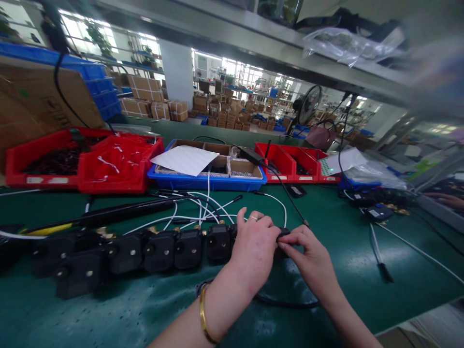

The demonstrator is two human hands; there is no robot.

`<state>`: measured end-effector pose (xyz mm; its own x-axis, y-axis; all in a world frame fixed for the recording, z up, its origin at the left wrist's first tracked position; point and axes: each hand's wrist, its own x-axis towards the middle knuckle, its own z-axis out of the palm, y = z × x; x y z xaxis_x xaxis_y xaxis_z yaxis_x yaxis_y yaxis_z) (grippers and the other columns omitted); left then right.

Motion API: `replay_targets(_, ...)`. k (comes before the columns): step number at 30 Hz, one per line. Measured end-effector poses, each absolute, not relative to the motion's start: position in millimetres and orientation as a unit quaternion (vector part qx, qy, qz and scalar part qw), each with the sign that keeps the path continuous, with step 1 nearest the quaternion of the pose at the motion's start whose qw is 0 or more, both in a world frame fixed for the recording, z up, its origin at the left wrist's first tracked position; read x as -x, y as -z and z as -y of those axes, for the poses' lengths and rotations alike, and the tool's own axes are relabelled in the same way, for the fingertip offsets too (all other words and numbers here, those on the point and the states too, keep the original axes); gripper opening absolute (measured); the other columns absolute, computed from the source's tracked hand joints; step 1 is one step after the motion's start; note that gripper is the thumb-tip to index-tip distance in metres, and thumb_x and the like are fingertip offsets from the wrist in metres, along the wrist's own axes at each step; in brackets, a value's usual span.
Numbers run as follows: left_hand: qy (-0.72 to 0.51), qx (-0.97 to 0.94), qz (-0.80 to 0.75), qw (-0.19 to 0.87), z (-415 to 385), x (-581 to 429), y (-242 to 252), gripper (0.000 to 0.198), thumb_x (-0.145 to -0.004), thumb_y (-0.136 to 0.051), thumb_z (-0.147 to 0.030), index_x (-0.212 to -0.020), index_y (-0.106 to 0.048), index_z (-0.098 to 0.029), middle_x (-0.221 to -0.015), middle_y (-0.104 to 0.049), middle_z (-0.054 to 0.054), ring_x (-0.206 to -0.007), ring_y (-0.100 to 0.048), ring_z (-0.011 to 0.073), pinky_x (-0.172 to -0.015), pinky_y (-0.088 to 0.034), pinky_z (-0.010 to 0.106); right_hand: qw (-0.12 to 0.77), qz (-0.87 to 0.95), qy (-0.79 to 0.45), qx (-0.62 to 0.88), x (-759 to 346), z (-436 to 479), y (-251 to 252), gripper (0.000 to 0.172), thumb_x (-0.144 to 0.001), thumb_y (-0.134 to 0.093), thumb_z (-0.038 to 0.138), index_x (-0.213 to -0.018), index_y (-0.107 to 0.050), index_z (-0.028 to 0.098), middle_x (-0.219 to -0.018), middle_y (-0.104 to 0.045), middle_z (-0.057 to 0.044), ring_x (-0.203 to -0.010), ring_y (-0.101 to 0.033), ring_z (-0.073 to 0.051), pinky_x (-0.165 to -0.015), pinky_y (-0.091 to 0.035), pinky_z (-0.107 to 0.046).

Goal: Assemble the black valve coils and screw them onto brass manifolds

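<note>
A row of black box-shaped units with brass fittings and white cables stretches along the bench; one unit (218, 243) stands just left of my left hand. My left hand (253, 246), with a ring and a gold bangle, curls over another black unit at the row's right end, mostly hidden beneath it. Close beside it, my right hand (308, 253) pinches a small black part (282, 234) between thumb and index finger, against that unit. How the two pieces join is hidden by my fingers. A thick black cable (286, 303) curves below my hands.
Behind are red bins (119, 164), a blue compartment tray (206, 182) with a white sheet (186, 159) on it, and more red bins (277, 164). Loose white cables (208, 203) lie before the tray. At right are other black units (377, 212) and a person's hand (447, 199).
</note>
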<state>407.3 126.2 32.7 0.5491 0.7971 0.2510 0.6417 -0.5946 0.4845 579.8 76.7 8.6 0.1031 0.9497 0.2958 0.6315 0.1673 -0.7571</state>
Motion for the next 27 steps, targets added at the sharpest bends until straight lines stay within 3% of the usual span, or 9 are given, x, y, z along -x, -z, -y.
replay_targets(7, -0.232, -0.857, -0.422, 0.18, -126.6, -406.4, -36.6, 0.015, -0.093, -0.063, -0.022, -0.095, -0.075, -0.031, -0.106, -0.072, -0.002, -0.119, -0.054, 0.0244, -0.121, -0.015, 0.061, 0.403, 0.617, -0.205, 0.644, -576.5, -82.8, -14.9, 0.01, -0.079, -0.068, 0.033, -0.072, -0.069, 0.026, -0.084, -0.06, -0.002, -0.087, -0.058, -0.023, -0.082, -0.044, -0.037)
replay_targets(17, -0.238, -0.853, -0.424, 0.191, -128.6, -407.4, -32.8, 0.017, -0.089, -0.069, -0.022, -0.099, -0.075, -0.034, -0.107, -0.074, -0.003, -0.124, -0.054, 0.0262, -0.12, -0.016, 0.062, 0.394, 0.558, -0.267, 0.68, -578.9, -93.8, -6.1, 0.013, -0.068, -0.07, 0.03, -0.078, -0.062, 0.024, -0.087, -0.059, -0.001, -0.09, -0.057, -0.023, -0.083, -0.044, -0.036)
replay_targets(23, -0.234, -0.855, -0.429, 0.173, -130.2, -406.9, -35.1, 0.025, -0.084, -0.071, -0.014, -0.097, -0.075, -0.034, -0.107, -0.075, -0.004, -0.123, -0.057, 0.0271, -0.119, -0.019, 0.063, 0.419, 0.528, -0.265, 0.689, -574.2, -91.5, -2.8, 0.047, -0.065, -0.071, 0.022, -0.112, -0.069, 0.028, -0.115, -0.062, -0.005, -0.113, -0.056, -0.029, -0.098, -0.043, -0.043)
replay_targets(27, -0.224, -0.855, -0.44, 0.159, -128.9, -405.9, -36.8, 0.037, -0.078, -0.071, -0.008, -0.103, -0.075, -0.035, -0.11, -0.075, -0.004, -0.124, -0.059, 0.0279, -0.118, -0.021, 0.064, 0.443, 0.522, -0.28, 0.673, -570.2, -91.2, 0.2, 0.051, -0.064, -0.069, 0.017, -0.114, -0.07, 0.029, -0.121, -0.062, -0.005, -0.12, -0.056, -0.028, -0.105, -0.042, -0.044)
